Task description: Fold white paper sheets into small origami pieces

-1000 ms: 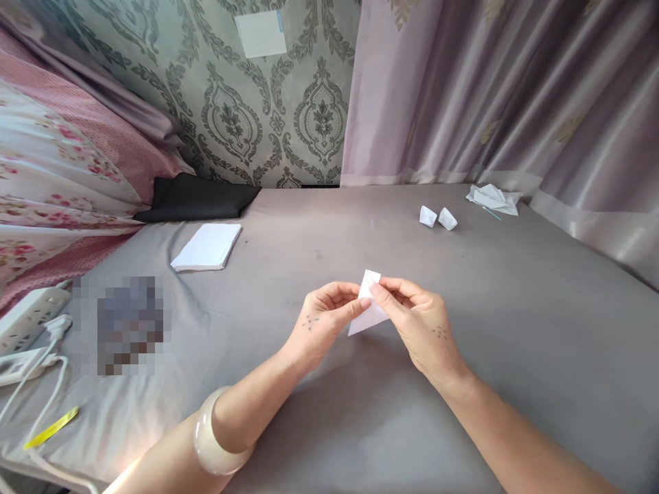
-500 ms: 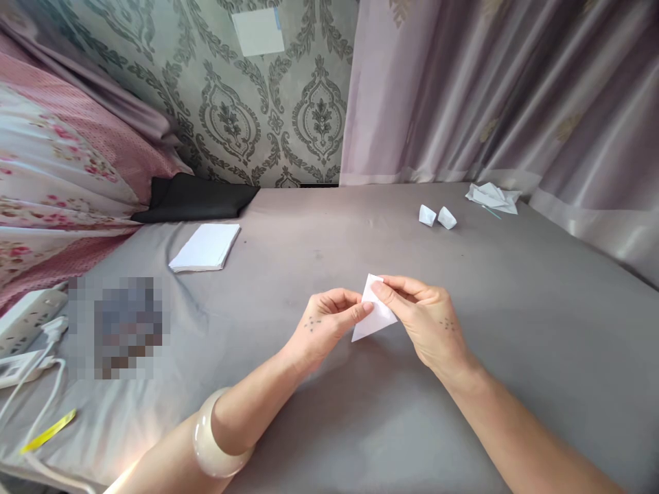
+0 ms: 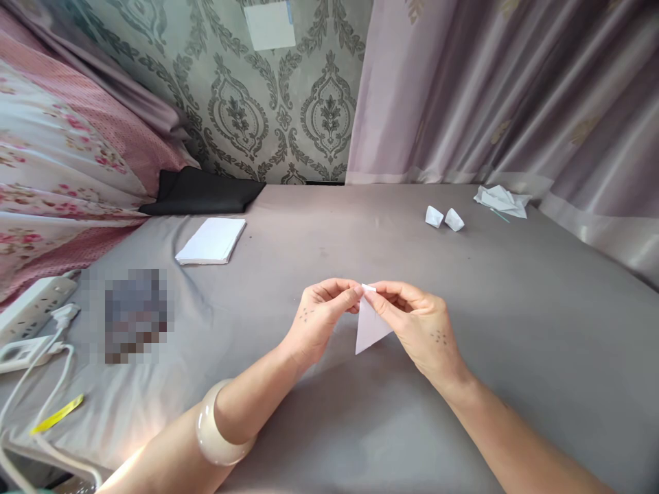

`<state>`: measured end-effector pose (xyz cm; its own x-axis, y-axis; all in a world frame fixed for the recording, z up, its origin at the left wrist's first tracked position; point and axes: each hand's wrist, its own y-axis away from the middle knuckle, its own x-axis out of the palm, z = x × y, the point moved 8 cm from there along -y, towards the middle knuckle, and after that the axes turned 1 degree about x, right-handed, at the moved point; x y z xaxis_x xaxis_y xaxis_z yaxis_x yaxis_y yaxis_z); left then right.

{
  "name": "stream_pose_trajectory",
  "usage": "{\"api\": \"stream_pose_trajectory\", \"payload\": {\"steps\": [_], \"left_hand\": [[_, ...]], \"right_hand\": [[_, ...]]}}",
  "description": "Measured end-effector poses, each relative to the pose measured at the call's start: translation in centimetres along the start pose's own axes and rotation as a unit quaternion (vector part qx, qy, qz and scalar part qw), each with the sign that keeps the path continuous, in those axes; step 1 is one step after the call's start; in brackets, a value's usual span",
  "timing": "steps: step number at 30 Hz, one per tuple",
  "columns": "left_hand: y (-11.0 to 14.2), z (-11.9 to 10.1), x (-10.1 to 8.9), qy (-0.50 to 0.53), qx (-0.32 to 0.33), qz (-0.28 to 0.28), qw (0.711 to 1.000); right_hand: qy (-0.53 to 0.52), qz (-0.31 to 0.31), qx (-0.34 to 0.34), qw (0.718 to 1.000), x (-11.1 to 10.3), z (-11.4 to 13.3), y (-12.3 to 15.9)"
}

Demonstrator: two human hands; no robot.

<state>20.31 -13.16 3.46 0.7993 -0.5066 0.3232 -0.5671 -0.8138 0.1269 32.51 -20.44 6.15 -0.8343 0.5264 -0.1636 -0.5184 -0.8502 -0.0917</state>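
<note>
A small folded piece of white paper (image 3: 371, 328), roughly triangular, hangs between my hands above the grey cloth surface. My left hand (image 3: 325, 317) pinches its upper left edge between thumb and fingers. On the other side, my right hand (image 3: 414, 312) grips the top and right edge, its thumb lying over the paper. Both thumbs meet close together at the top, where a narrow strip looks folded over. The paper's lower corner points down and left. My fingertips behind the sheet are partly hidden.
A stack of white paper (image 3: 211, 240) lies at the left, before a black cloth (image 3: 203, 192). Two small folded paper pieces (image 3: 434, 217) stand at the back right, near a pile of crumpled white paper (image 3: 502, 200). Power strips (image 3: 38, 309) with cables and a yellow strip (image 3: 58, 414) are at far left.
My left hand has shifted its pinch up to the paper's top, beside my right thumb. The top tip now looks folded over. The whole view has shifted slightly.
</note>
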Motion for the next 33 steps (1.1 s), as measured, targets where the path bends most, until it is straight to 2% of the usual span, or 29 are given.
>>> {"api": "stream_pose_trajectory", "payload": {"steps": [8,13,17,20,25,28,31,33], "left_hand": [[0.1,0.0,-0.2,-0.004,-0.004,-0.012,1.000],[0.1,-0.1,-0.4,0.006,-0.005,-0.016,1.000],[-0.1,-0.4,-0.4,0.023,-0.003,-0.018,1.000],[-0.5,0.0,-0.4,0.047,-0.017,-0.014,0.999],[-1.2,1.2,-0.5,0.092,-0.044,0.014,0.995],[-1.5,1.9,-1.0,0.091,-0.051,0.002,0.995],[-1.8,2.5,-1.9,0.076,-0.062,-0.037,0.994],[-1.9,2.7,-2.4,0.068,-0.067,-0.059,0.994]], "right_hand": [[0.068,-0.004,-0.092,0.993,0.4,1.7,0.7],[0.136,-0.015,-0.211,0.968,0.9,3.2,1.5],[0.214,-0.015,-0.314,0.925,1.4,3.8,2.4],[0.306,-0.007,-0.361,0.881,2.0,3.8,2.8],[0.480,0.006,-0.404,0.779,3.8,3.5,3.3],[0.550,0.007,-0.416,0.724,5.2,3.2,4.0],[0.584,0.008,-0.415,0.698,6.6,2.9,4.6],[0.584,0.017,-0.399,0.707,6.9,2.6,4.7]]}}
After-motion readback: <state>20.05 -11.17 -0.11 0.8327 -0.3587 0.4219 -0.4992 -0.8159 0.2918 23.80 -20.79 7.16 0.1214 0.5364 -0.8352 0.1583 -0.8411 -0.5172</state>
